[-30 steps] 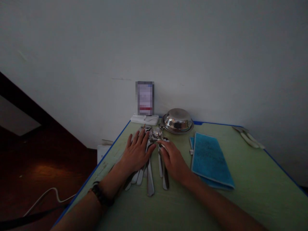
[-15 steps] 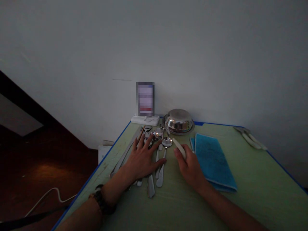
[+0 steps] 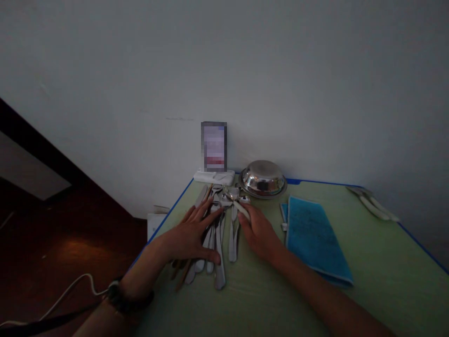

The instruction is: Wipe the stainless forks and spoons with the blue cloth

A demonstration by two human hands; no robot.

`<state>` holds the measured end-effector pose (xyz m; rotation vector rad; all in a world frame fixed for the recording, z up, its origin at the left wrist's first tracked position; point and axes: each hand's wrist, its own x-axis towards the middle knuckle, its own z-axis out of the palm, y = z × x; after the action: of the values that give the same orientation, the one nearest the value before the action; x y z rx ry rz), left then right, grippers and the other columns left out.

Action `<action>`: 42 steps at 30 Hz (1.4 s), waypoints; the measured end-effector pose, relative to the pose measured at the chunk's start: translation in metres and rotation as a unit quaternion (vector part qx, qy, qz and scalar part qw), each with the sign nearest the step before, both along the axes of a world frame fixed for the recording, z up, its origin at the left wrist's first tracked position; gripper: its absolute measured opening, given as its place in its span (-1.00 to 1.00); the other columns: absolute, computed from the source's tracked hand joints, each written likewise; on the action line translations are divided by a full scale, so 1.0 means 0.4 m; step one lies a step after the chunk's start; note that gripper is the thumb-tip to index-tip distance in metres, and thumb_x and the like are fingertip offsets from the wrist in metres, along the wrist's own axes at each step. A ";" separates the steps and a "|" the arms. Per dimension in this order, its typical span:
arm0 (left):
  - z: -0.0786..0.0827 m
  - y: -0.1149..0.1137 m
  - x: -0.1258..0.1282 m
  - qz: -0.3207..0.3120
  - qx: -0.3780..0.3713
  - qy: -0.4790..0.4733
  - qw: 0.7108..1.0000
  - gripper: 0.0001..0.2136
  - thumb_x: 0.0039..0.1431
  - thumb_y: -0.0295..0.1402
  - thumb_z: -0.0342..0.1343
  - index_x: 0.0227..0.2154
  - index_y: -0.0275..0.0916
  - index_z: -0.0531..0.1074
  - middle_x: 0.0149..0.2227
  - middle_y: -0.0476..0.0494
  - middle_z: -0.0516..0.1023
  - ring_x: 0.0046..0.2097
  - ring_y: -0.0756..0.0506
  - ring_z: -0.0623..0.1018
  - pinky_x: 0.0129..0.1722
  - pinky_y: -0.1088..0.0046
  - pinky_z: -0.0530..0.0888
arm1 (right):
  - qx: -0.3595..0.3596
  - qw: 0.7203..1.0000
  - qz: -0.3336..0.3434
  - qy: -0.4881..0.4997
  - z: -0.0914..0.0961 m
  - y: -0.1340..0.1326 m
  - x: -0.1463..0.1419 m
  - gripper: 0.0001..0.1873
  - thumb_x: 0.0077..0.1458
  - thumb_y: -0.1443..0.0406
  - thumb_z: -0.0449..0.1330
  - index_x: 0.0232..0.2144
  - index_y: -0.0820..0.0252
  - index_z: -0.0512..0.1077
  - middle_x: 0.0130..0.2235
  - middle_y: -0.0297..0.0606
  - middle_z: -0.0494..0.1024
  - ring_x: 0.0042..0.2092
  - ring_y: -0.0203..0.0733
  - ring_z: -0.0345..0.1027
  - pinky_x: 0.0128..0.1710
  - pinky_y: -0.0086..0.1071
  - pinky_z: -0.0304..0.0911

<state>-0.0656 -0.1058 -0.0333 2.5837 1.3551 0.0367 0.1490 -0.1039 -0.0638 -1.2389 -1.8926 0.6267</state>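
My left hand (image 3: pixel 189 238) is spread over the left side of a pile of cutlery (image 3: pixel 219 262), its fingers stretched out and partly hiding the pieces. Metal spoons and flat metal handles show in the pile, along with some thin brown sticks (image 3: pixel 182 278). In my right hand (image 3: pixel 261 234) is a white-handled utensil (image 3: pixel 242 209), gripped between thumb and fingers; the rest of it is hidden, so I cannot tell its kind. The handle's far end reaches over the spoon heads at the pile's right side.
Behind the pile, an upturned metal bowl (image 3: pixel 264 178) sits near the wall, beside a blurred-out screen (image 3: pixel 214 147) on a white base (image 3: pixel 214 177). A folded blue cloth (image 3: pixel 317 236) lies right of my hand. White-handled cutlery (image 3: pixel 373 206) lies at the right edge of the green table (image 3: pixel 259 304).
My right hand has moved left to the cutlery with the white-handled utensil. My left hand has slid left and nearer to me, uncovering more handles. The view has shifted slightly.
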 end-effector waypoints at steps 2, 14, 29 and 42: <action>0.002 0.004 0.007 0.015 -0.010 -0.001 1.000 -0.01 -0.21 0.21 0.02 0.23 -0.14 -0.23 0.28 -0.34 -0.41 0.26 -0.38 -0.20 0.15 -0.02 -0.01 | -0.001 1.000 0.004 -0.003 -0.005 0.008 -0.009 -0.60 0.19 0.21 -0.11 -0.01 0.31 0.23 -0.01 -0.06 0.38 0.04 -0.14 0.20 0.06 -0.21 0.07; 0.004 0.026 0.019 -0.004 0.062 -0.118 0.991 -0.52 0.20 -0.20 -0.10 0.16 -0.18 0.05 0.27 -0.21 -0.15 0.27 -0.22 -0.10 0.20 0.11 -0.03 | 0.034 0.999 -0.001 0.003 0.020 -0.003 0.023 -0.70 0.20 0.24 -0.11 -0.10 0.29 0.24 -0.07 -0.08 0.31 0.01 -0.17 0.16 0.06 -0.26 0.06; 0.122 0.023 0.384 0.038 0.038 -0.376 0.925 -0.75 0.20 -0.25 -0.12 -0.31 -0.29 0.38 -0.26 -0.13 0.44 -0.19 -0.07 0.43 -0.14 0.39 0.35 | 0.085 0.991 -0.011 -0.102 0.152 -0.043 0.238 -0.86 0.18 0.25 -0.08 -0.33 0.16 0.22 -0.25 -0.19 0.30 -0.16 -0.14 0.20 -0.13 -0.22 0.18; 0.282 0.105 0.388 0.032 -0.066 -0.310 0.948 -0.76 0.18 -0.23 -0.22 -0.42 -0.22 0.28 -0.52 -0.01 0.45 -0.49 -0.02 0.45 -0.46 0.51 0.36 | -0.224 0.934 -0.075 -0.269 0.266 0.066 0.482 -0.57 0.02 0.07 0.07 -0.16 0.27 0.34 -0.19 -0.07 0.47 -0.20 -0.12 0.38 -0.21 -0.30 0.24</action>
<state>0.0894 -0.0639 0.0795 2.1380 1.1413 0.6829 0.3416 -0.0777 0.0424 -1.9937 -2.1271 0.7104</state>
